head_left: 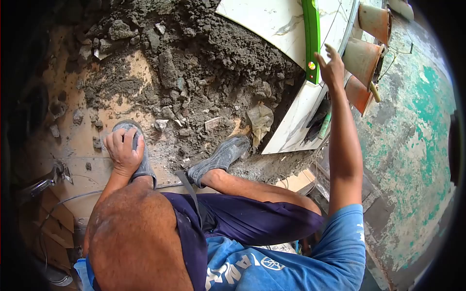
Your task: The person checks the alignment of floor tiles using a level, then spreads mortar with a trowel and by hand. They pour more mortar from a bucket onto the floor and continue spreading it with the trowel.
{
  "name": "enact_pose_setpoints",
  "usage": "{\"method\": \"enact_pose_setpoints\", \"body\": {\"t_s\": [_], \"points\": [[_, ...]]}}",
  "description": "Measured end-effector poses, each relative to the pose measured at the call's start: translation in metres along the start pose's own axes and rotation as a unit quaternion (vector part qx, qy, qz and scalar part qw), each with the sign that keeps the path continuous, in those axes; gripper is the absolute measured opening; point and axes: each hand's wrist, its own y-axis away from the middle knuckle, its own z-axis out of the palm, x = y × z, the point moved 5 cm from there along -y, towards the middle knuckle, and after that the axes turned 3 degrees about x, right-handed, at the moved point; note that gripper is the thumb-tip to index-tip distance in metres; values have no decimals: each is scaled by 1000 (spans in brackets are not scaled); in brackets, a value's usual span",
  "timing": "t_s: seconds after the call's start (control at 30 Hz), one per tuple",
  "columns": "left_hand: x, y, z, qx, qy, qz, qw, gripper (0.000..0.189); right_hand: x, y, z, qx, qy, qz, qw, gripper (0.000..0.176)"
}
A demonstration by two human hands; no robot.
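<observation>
My right hand [332, 70] reaches out at the upper right, its fingers spread and nothing in them. Right beside it, a green spirit level [312, 34] lies along white marbled tile [276, 22], with a round vial near its closer end. My left hand [125, 149] hangs low over one grey, dusty shoe [143, 167], fingers loosely bent and thumb apart, holding nothing visible. The other shoe [221, 157] stands at the edge of a heap of dark, crumbly mortar [204, 63].
Cement-smeared orange containers [361, 56] line the wall [412, 136] of peeling green paint. A wooden handle [374, 91] pokes out there. Below lies a green cylindrical object [324, 125]. A crumpled wrapper [260, 121] rests by the tile edge. A cable [87, 193] crosses the floor at left.
</observation>
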Motion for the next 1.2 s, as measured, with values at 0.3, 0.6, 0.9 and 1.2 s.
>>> {"method": "enact_pose_setpoints", "body": {"t_s": [0.3, 0.6, 0.9, 1.2], "points": [[-1, 1, -2, 8, 7, -5, 1000, 32, -12, -52, 9, -33, -20, 61, 997, 37], [-2, 1, -2, 6, 10, -2, 1000, 32, -18, -51, 5, -29, -24, 101, 994, 36], [-1, 0, -3, 8, 16, -3, 1000, 32, -18, -52, 8, -5, -55, 109, 992, 35], [-2, 3, -1, 13, 15, -1, 1000, 31, -21, -56, 18, -6, -43, 103, 994, 38]]}}
